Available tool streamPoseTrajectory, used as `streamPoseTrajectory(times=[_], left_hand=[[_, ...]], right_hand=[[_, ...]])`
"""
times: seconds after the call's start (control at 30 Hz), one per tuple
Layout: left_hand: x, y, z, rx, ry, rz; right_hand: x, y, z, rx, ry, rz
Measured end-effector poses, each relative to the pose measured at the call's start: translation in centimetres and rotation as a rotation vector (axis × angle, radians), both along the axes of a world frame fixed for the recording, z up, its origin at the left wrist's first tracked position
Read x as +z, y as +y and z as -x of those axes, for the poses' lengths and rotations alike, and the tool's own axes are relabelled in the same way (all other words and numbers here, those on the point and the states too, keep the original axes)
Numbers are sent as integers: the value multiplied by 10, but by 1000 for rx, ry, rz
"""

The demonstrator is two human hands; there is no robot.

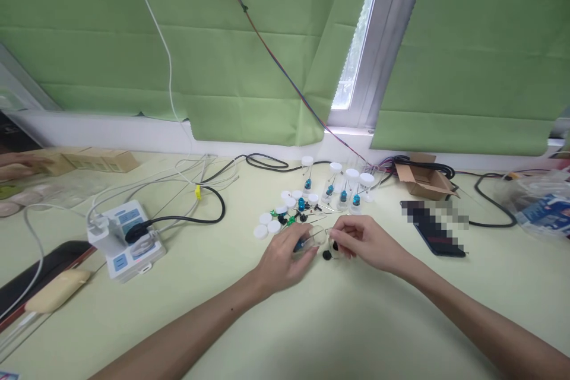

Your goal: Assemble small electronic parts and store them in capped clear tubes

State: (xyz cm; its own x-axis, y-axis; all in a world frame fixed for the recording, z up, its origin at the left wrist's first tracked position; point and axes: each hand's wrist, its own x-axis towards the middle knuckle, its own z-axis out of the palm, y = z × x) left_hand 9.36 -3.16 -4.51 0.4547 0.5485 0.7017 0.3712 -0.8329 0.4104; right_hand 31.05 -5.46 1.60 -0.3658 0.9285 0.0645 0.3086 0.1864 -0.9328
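My left hand (281,258) is wrapped round a small clear vial (317,237) lying on its side, mouth towards the right, with a blue part at its far end. By that mouth, my right hand (364,240) is closed in a pinch on a thin metal rod, whose end I cannot make out. Just below its fingers lies a small black knob-like piece (327,255). Beyond both hands are loose white caps (265,218), small blue, green and black parts and thin rods. Behind them stand several white-capped vials (344,190) with blue parts inside.
A power strip (129,237) with plugs and tangled cables sits on the left. To the right are a dark phone-like slab (434,231), an open cardboard box (423,178) and a plastic bag (541,205). Another person's hand (20,163) is by cartons at far left.
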Motion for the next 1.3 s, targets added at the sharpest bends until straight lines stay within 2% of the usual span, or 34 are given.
streamPoseTrajectory(times=[0.2,0.27,0.43,0.57,0.77,0.87,0.93,1.0,1.1,1.17,1.3], left_hand=[[3,0,1,105,-71,5],[3,0,1,138,-49,62],[4,0,1,179,7,245],[3,1,1,197,-3,296],[6,7,12,114,-106,185],[15,13,21,163,-258,141],[21,19,27,229,-286,98],[25,26,31,321,-203,66],[24,37,37,436,115,33],[20,43,39,466,351,24],[14,47,41,456,461,41]], right_hand=[[1,13,-14,-118,-34,-94],[0,18,-19,-169,-73,-126],[-5,27,-33,-334,-380,-319],[-14,31,-37,-307,-554,-421],[-23,33,-33,-271,-574,-423],[-23,32,-32,-271,-548,-410],[-22,31,-31,-274,-532,-404],[-20,30,-30,-274,-512,-391],[-19,29,-27,-277,-477,-369],[-19,27,-24,-276,-450,-363],[-17,17,-13,-240,-352,-397]])
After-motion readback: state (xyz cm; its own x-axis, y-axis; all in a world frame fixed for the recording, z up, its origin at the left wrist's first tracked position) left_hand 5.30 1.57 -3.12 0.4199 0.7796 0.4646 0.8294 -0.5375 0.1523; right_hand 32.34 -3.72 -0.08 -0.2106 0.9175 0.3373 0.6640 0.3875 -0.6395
